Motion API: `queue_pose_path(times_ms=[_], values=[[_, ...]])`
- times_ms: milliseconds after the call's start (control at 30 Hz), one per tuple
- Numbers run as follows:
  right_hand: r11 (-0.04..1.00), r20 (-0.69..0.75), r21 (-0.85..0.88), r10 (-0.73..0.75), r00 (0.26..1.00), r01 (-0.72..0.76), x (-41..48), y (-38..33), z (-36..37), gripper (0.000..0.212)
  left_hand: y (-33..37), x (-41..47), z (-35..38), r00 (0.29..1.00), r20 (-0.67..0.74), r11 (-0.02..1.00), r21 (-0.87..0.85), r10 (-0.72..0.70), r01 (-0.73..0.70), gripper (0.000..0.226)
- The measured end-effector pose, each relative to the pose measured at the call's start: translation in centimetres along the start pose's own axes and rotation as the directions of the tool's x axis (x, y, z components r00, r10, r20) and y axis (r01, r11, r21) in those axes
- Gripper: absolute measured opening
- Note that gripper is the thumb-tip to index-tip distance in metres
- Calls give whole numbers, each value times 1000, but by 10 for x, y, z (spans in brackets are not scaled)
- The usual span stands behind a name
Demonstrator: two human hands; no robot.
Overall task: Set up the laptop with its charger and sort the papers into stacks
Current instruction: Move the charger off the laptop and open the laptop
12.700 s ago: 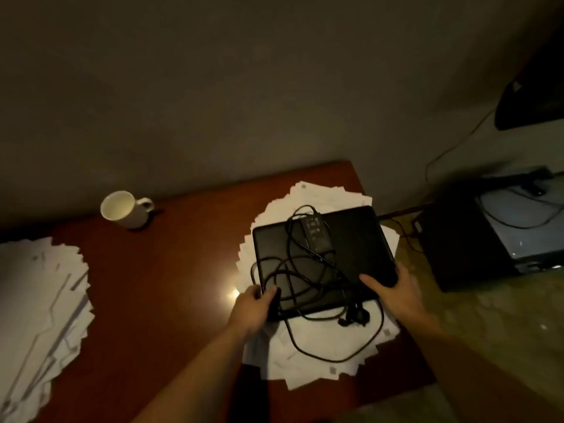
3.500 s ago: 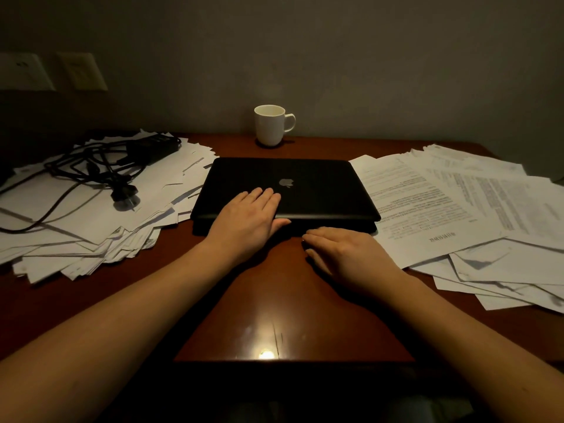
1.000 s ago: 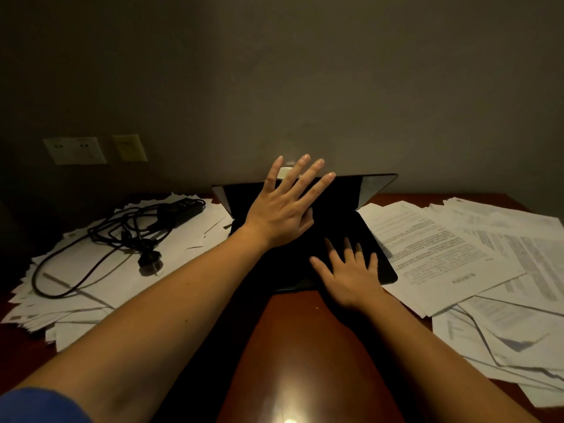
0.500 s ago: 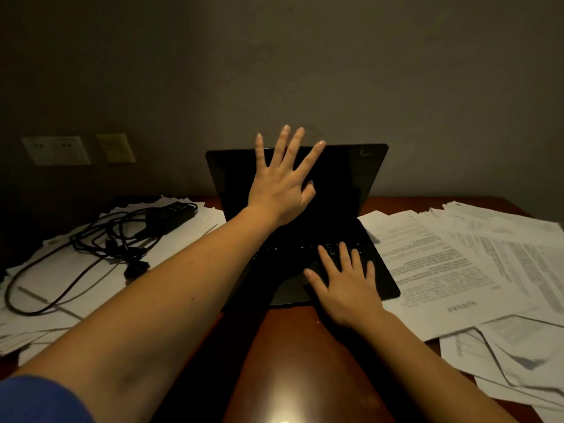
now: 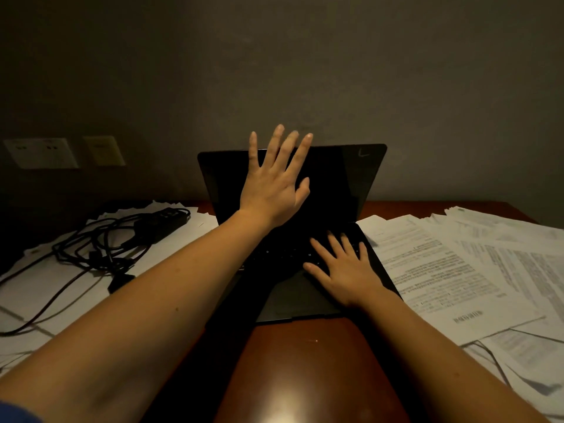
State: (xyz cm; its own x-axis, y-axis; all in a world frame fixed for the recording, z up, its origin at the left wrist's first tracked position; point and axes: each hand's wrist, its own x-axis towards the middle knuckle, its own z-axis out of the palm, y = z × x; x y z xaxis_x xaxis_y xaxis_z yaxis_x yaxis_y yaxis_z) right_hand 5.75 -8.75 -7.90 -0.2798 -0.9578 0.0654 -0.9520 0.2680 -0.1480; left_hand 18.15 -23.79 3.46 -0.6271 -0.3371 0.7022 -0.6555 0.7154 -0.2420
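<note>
A sliver of blue fabric sleeve [image 5: 13, 413] covers the top of the left arm [image 5: 146, 325]. That arm and the right arm [image 5: 427, 355] are bare down to the left hand [image 5: 271, 190] and the right hand [image 5: 345, 270]. A small dark mole [image 5: 178, 308] dots the left forearm.

Head-worn view — forward, down, close

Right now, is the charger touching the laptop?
Apart. The head view shows the charger and its cable on the left paper pile, with bare paper between the brick and the laptop.
</note>
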Motion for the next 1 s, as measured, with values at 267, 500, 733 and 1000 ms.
queue_pose_path(times_ms=[267,500,733,1000], values=[[998,-5,4,58,998,-58,-16,-17,4,78,-10,38,19,973,208,995,1,-100,102,75],[996,-71,-88,-34,997,28,-5,-14,2,77,-26,66,41,926,370,990,-81,-77,115,74],[999,-52,-12,48,997,-49,1,-12,4,81,-39,77,56,884,465,987,-114,-44,109,75],[998,-12,-26,59,998,-59,-7,-21,7,87,-44,85,64,850,526,985,-145,-2,92,74]])
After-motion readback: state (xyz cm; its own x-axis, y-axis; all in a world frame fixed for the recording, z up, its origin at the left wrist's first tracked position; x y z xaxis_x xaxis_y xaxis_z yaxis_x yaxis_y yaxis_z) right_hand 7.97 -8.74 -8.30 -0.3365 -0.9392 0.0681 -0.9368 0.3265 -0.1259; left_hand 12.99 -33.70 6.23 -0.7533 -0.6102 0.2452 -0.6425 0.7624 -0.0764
